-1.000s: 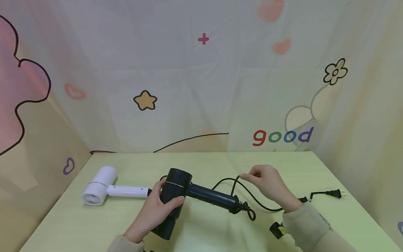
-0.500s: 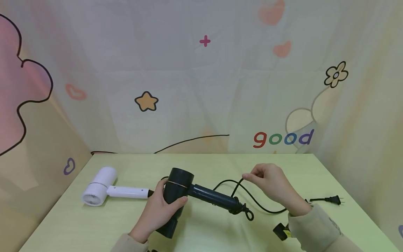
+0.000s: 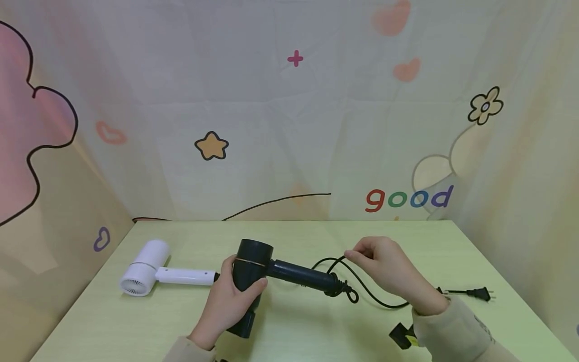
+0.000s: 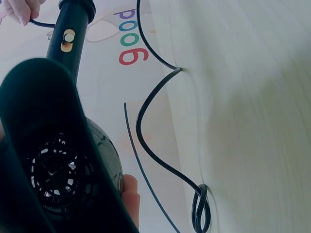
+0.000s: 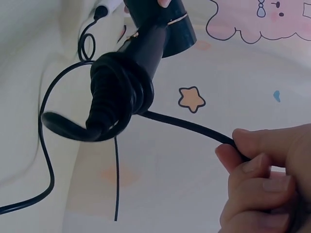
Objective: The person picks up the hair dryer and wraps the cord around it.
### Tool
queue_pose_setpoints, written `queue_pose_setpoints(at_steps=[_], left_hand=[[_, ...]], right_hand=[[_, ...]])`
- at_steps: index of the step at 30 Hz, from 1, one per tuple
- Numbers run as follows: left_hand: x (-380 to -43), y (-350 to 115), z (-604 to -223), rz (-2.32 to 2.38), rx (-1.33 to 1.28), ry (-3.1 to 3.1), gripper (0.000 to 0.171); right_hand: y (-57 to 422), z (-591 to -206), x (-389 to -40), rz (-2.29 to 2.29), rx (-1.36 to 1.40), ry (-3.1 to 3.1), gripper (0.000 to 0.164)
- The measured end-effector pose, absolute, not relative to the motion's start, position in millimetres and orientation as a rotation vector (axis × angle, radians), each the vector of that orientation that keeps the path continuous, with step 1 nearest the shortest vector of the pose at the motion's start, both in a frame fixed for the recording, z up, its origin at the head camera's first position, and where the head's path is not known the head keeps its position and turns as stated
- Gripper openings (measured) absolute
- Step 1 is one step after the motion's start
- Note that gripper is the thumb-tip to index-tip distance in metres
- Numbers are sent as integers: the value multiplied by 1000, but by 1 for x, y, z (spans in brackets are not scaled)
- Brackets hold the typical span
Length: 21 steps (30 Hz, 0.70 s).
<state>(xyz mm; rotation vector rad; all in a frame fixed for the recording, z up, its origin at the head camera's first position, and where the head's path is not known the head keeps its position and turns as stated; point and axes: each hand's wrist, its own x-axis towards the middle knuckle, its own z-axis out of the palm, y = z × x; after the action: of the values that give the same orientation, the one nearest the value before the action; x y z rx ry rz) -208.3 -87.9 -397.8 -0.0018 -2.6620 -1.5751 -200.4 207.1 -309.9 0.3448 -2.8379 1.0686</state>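
My left hand (image 3: 228,301) grips the barrel of a black hair dryer (image 3: 253,256), holding it above the table with its handle pointing right. The dryer's nozzle end fills the lower left of the left wrist view. Black power cord (image 5: 189,125) is wound round the handle's end, with a small loop sticking out. Pinched between thumb and fingers of my right hand (image 3: 384,264) is a stretch of this cord, drawn out from the handle. The right wrist view shows the pinch closely, with the other fingers curled below.
A white hair dryer (image 3: 145,269) lies on the table (image 3: 113,327) at left, its own black cord (image 4: 146,107) running rightward behind the held one. At right lie a black two-pin plug (image 3: 480,293) and a black piece with a yellow label (image 3: 401,336), partly behind the right sleeve.
The black dryer's handle end has swung slightly up and left. The right hand shifted a little right and then back, still pinching the cord.
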Motion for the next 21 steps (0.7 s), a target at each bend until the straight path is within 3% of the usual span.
queue_pose_setpoints(at_steps=[21], left_hand=[[-214,-82,-402,-1569,63,-2613,88]], right_hand=[[201,-305,-185,1055,388,-2856,16]])
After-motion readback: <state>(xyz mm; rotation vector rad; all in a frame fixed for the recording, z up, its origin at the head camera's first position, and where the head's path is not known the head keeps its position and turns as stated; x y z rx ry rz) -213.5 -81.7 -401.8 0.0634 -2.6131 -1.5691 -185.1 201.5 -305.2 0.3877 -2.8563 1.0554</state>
